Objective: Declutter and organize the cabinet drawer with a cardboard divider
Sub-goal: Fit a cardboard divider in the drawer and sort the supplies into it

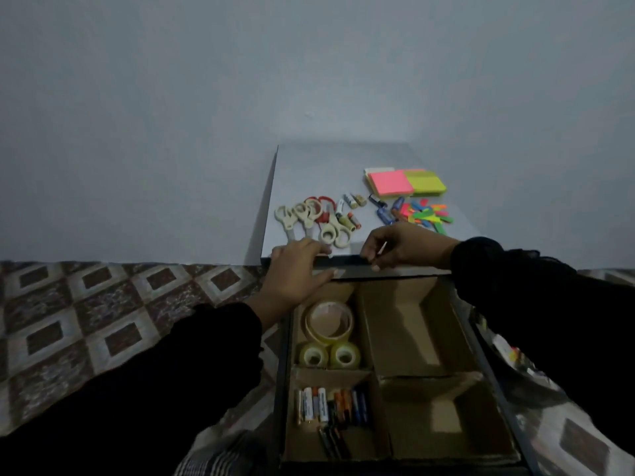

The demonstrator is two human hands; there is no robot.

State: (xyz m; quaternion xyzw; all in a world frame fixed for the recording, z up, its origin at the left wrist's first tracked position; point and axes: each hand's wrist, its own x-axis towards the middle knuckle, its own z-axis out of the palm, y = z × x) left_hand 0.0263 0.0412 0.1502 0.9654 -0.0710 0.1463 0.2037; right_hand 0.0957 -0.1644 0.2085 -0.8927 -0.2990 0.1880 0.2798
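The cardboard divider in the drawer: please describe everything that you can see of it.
The cardboard divider is plain brown cardboard, folded into four compartments inside the open drawer. The far left one holds three tape rolls, the near left one holds batteries, and both right ones look empty. Its walls stand roughly upright. The left hand partly covers its far left corner; contact cannot be told.
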